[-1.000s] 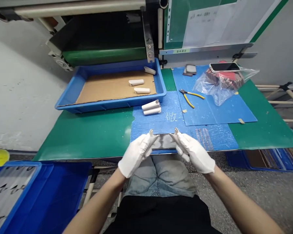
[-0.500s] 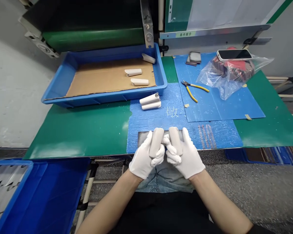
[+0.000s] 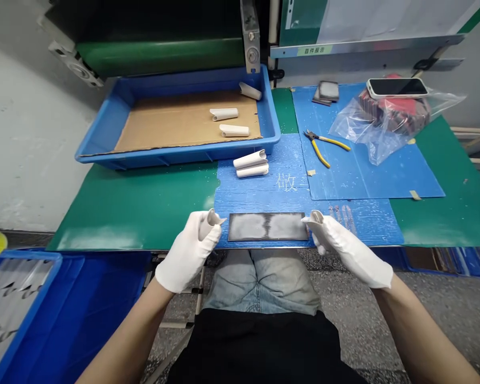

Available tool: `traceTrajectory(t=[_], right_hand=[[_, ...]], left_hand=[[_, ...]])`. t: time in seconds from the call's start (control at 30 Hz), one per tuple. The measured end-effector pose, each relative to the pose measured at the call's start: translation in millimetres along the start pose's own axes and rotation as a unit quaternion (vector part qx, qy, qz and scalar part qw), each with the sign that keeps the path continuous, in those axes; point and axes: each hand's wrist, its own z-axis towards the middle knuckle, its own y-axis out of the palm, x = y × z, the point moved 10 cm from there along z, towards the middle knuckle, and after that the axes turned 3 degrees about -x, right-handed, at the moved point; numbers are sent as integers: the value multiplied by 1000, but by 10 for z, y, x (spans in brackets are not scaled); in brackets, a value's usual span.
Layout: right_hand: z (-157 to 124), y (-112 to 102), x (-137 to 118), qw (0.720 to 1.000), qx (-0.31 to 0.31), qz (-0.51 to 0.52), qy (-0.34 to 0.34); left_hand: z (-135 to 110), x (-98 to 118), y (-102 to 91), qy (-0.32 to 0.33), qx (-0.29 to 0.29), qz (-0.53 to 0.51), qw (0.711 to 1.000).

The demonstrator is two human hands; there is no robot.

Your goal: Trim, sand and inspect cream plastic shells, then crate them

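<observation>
The dark grey plate (image 3: 268,226) lies flat on the blue corrugated sheet (image 3: 264,200), its long axis running left to right across my view, parallel to the near edge of the green tabletop (image 3: 136,213). The gloved left hand (image 3: 188,250) sits just off the plate's left end and the gloved right hand (image 3: 346,253) just off its right end, so neither is clearly the nearer, and I can't see either one touching it. Both grips are closed, with the hands well apart. The left pinches a curled white piece (image 3: 207,225), tilted up, its tip almost at the plate's corner. The right holds a second curled white piece (image 3: 316,217) at the fingertips, just beside the plate's other end.

Straight beyond the plate, a stacked pair of white pieces (image 3: 251,163) rests on the blue sheet, below the front wall of a blue tray (image 3: 176,159) with three white pieces (image 3: 224,114) on its cardboard liner (image 3: 164,125). Beyond the plate to the right lie yellow-handled cutters (image 3: 326,148), and farther on a phone (image 3: 397,88) sits on a clear plastic bag (image 3: 368,130)
</observation>
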Motion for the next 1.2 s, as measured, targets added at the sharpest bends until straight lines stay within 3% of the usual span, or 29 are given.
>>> traceTrajectory(t=[0.07, 0.13, 0.27, 0.33, 0.4, 0.53, 0.7, 0.8, 0.9, 1.03, 1.2], right_hand=[[76, 64, -109, 997, 6, -77, -1], [211, 131, -244, 977, 26, -209, 6], [514, 348, -597, 861, 11, -508, -34], [570, 381, -660, 815, -11, -579, -36], [555, 330, -663, 793, -23, -609, -19], [502, 297, -727, 783, -36, -621, -25], [539, 385, -797, 777, -62, -625, -29], [542, 428, -847, 773, -63, -631, -25], [541, 516, -900, 771, -67, -631, -45], [533, 529, -855, 769, -70, -634, -38], [495, 521, -814, 773, -71, -628, -49]], left_hand=[[57, 238, 93, 74, -21, 148, 986], [152, 459, 304, 125, -62, 300, 944], [389, 676, 685, 158, -139, 517, 829], [449, 705, 747, 175, -175, 551, 797], [469, 687, 721, 187, -209, 568, 774], [519, 712, 603, 199, -222, 585, 754], [534, 768, 677, 185, -246, 563, 767], [542, 837, 691, 184, -225, 570, 769], [516, 930, 765, 219, -226, 582, 750], [431, 898, 832, 224, -260, 601, 722], [341, 856, 753, 234, -226, 613, 720]])
